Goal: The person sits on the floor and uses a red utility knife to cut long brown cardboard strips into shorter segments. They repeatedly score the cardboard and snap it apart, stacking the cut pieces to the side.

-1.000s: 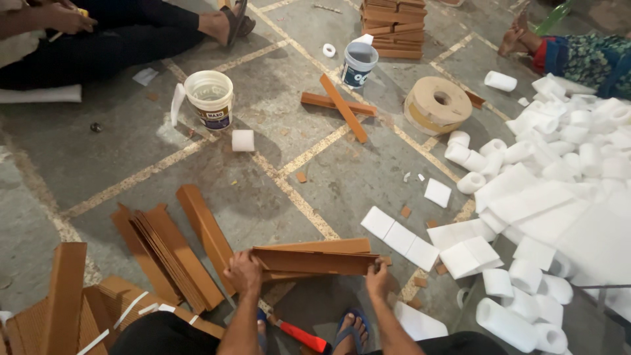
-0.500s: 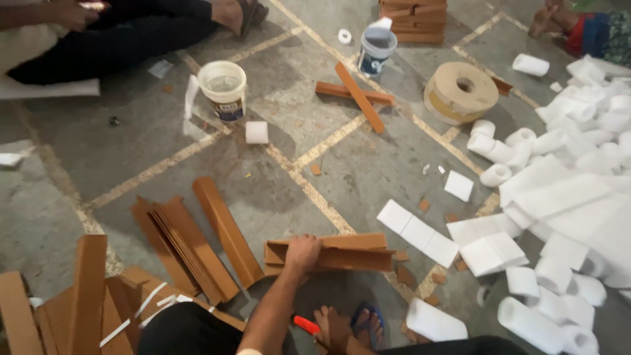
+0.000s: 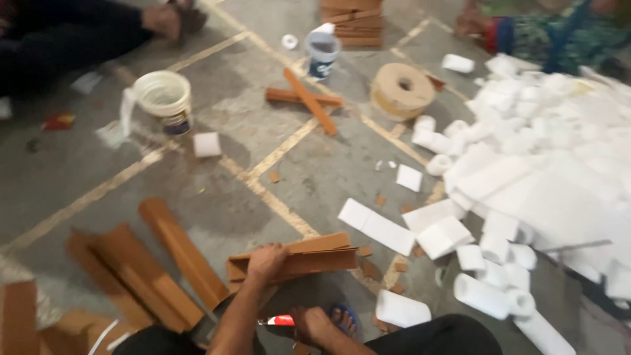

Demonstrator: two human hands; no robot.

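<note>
Keep left hand (image 3: 266, 260) clamped over the brown cardboard angle strips (image 3: 296, 258), fingers curled shut, pressing them square on the floor (image 3: 276, 190), while right hand (image 3: 309, 323), grip unclear, hovers beside the red-handled tool (image 3: 277, 321).

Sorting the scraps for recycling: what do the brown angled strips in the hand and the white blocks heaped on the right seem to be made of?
The brown angled strips under the left hand look like matte pressed cardboard: flat brown faces, sharp folds. The white blocks look like foam, probably polystyrene: dull bright white, thick, cleanly cut; blur hides their texture.
</note>
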